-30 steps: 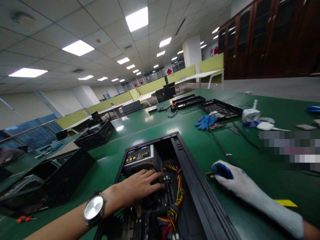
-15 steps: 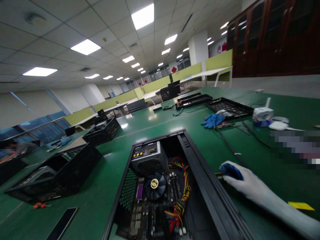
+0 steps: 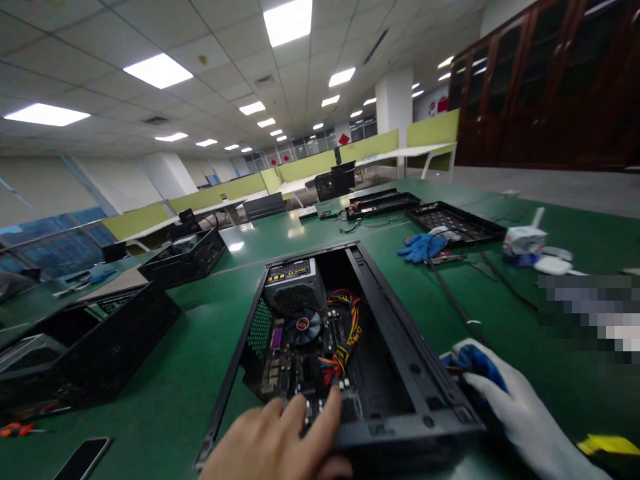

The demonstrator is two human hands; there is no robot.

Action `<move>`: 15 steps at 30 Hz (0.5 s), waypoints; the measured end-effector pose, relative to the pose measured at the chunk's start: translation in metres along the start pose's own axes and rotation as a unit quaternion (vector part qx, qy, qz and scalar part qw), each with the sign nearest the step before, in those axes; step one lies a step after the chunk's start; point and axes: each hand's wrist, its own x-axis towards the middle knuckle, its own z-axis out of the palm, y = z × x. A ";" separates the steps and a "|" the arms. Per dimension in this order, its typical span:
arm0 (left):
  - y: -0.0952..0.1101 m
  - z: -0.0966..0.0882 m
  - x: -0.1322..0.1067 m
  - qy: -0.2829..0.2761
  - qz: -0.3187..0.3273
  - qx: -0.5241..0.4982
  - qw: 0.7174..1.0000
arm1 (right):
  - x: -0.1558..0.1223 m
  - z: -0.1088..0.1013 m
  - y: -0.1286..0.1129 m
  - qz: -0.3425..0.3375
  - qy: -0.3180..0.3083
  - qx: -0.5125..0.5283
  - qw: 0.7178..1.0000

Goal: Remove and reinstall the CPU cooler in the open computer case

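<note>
1) Table [image 3: 190,353]: green work surface, with its near edge out of view
2) Open computer case [image 3: 395,347]: lies on the near part of the table, in front of the person, open side up; the left hand hides part of its near end
3) Black case [image 3: 125,340]: lies to the left, well apart from the open computer case; the left edge of the view cuts it off
4) Right hand [image 3: 500,393]: white glove with blue palm, just beside the near right corner of the open computer case; thumb and fingers closed in a pinch on a thin strip; contact with the case cannot be determined
5) Left hand [image 3: 280,440]: bare, over the near end of the case; index finger extended, other fingers bent and slightly apart; nothing visible in its grasp, but the palm is hidden, so a hold cannot be ruled out
6) Power supply [image 3: 295,293]: at the far left inside the case; label print too small to read
7) Cable bundle [image 3: 354,327]: coloured wires, running down to connectors near the index fingertip; whether they touch cannot be determined
8) Phone [image 3: 83,460]: cut off by the lower edge of the view
9) Thin strip [image 3: 454,369]: mostly covered by the glove; type unclear
</note>
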 end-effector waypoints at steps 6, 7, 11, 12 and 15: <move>-0.067 0.015 0.096 -0.017 -0.108 0.018 0.994 | 0.004 0.004 0.005 0.077 0.071 0.019 0.994; -0.079 0.021 0.110 -0.012 -0.117 0.016 0.993 | 0.005 0.004 0.007 0.087 0.060 0.018 0.994; -0.121 0.048 0.165 0.011 -0.148 0.008 0.989 | 0.006 0.012 0.018 0.129 0.020 -0.016 0.991; -0.131 0.054 0.177 0.015 -0.156 0.004 0.988 | 0.006 0.014 0.021 0.128 0.024 -0.031 0.991; -0.156 0.069 0.206 0.028 -0.177 -0.014 0.984 | 0.004 0.024 0.029 0.112 0.047 -0.079 0.989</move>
